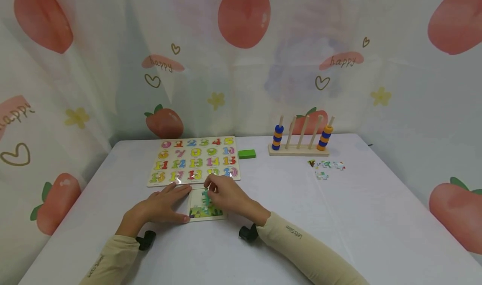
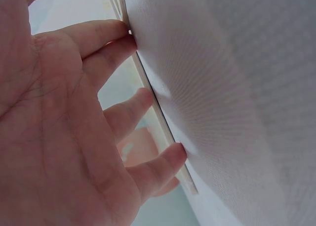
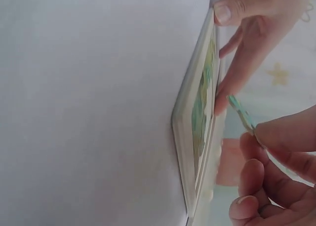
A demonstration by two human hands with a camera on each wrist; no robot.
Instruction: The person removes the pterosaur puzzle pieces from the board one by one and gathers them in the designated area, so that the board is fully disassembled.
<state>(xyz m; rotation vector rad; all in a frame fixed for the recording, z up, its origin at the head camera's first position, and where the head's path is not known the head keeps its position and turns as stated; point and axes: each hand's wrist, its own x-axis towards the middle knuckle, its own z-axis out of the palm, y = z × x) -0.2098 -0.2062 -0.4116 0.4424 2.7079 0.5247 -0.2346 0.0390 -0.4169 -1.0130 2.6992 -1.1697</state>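
Perhaps the right hand (image 1: pixel 227 195), pinching a piece (image 3: pixel 240 112), could miss if the puzzle board (image 1: pixel 196 197) below slips past the outspread left hand (image 1: pixel 161 206).

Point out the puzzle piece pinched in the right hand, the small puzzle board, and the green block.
Puzzle piece (image 3: pixel 241 113): right wrist view, middle of its visible part.
Small puzzle board (image 1: pixel 207 219): head view, near side of its pale rim.
Green block (image 1: pixel 247 154): head view, middle of its visible surface.
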